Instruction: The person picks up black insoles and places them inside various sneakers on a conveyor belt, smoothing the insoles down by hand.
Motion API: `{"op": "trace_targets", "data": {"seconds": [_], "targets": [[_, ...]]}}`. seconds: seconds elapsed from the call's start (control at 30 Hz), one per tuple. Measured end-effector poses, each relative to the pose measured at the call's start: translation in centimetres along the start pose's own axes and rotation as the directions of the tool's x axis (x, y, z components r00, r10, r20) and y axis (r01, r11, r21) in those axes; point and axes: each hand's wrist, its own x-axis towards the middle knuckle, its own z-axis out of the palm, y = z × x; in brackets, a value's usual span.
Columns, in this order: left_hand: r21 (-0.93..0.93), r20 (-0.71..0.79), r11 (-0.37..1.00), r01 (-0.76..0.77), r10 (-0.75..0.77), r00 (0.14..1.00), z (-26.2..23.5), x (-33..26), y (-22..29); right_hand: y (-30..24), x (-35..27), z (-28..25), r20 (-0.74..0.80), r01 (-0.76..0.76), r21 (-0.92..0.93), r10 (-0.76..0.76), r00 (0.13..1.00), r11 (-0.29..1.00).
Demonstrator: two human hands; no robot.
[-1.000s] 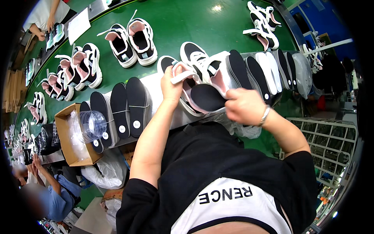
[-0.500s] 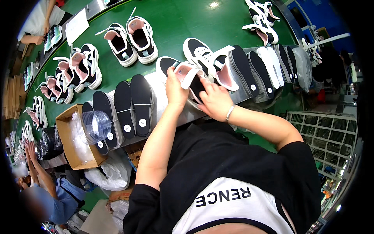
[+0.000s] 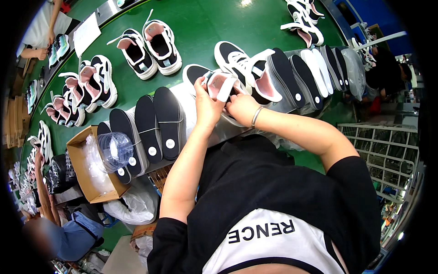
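A black and white sneaker [image 3: 195,73] with pink lining is tilted between my hands at the bench's near edge. My left hand [image 3: 208,108] grips its side, thumb by the collar. My right hand [image 3: 242,108] is closed at the opening beside the white tongue, fingertips tucked in and partly hidden. Just beyond lies a second sneaker [image 3: 233,58] of the same kind, its pink-lined opening toward me. Black insoles [image 3: 169,118] lie in stacks left of my hands. More black insoles [image 3: 285,75] and a white pair [image 3: 318,71] are to the right.
Sneaker pairs stand along the green bench [image 3: 200,23], one pair [image 3: 157,48] near its middle. At the left is a cardboard box [image 3: 76,150] with clear plastic rings [image 3: 116,150]. A wire rack [image 3: 381,150] stands at right. Co-workers' hands [image 3: 42,54] show at left.
My right hand has drawn back slightly left, its fingers now curled rather than stretched into the sneaker. The sneaker's white tongue has tipped down. A co-worker's arm at left has shifted.
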Motion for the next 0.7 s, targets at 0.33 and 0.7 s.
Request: {"op": "trace_targets", "data": {"seconds": [0.33,0.7], "targets": [[-0.065,0.001,0.998,0.011,-0.011,1.000,0.6,0.5,-0.3,1.4,3.5,0.5,0.270,-0.090,-0.014,0.090,0.959,0.996],[0.003,0.019,1.000,-0.001,0.001,1.000,1.4,0.8,-0.2,2.2,2.8,1.8,0.347,-0.064,-0.196,0.130,0.929,0.978]]}}
